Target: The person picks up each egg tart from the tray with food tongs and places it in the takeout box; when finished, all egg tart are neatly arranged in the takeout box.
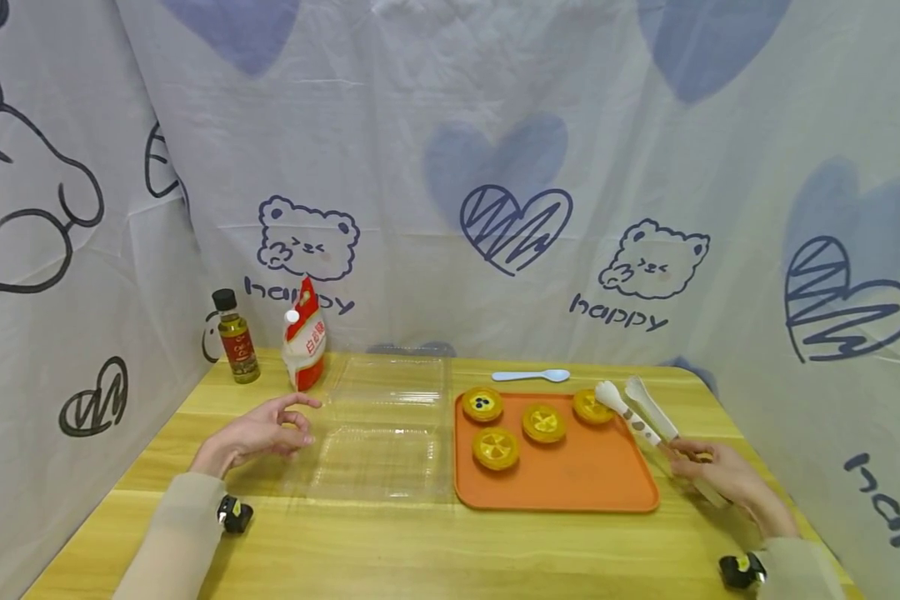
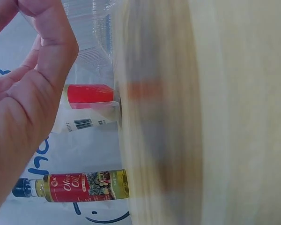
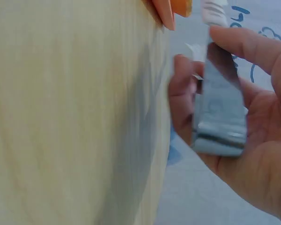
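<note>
My right hand (image 1: pixel 720 475) grips metal tongs (image 3: pixel 222 103) with pale, spotted tips, held beyond the right edge of an orange tray (image 1: pixel 562 492). The tips stand apart; one is at an egg tart (image 1: pixel 588 408) in the tray's far right corner, and I cannot tell whether they touch. Several tarts lie on the tray, one topped with dark berries (image 1: pixel 482 404). On the left, my left hand (image 1: pixel 266 429) hovers with loosely bent fingers beside a clear plastic container (image 1: pixel 375 462), its lid (image 1: pixel 390 379) folded open behind. The left hand holds nothing.
Behind the left hand stand an olive oil bottle (image 1: pixel 237 346) and a red and white bag (image 1: pixel 305 346). A pale blue spoon (image 1: pixel 528 376) lies beyond the tray. Printed cloth (image 1: pixel 420 292) hangs along the table's far edge and sides.
</note>
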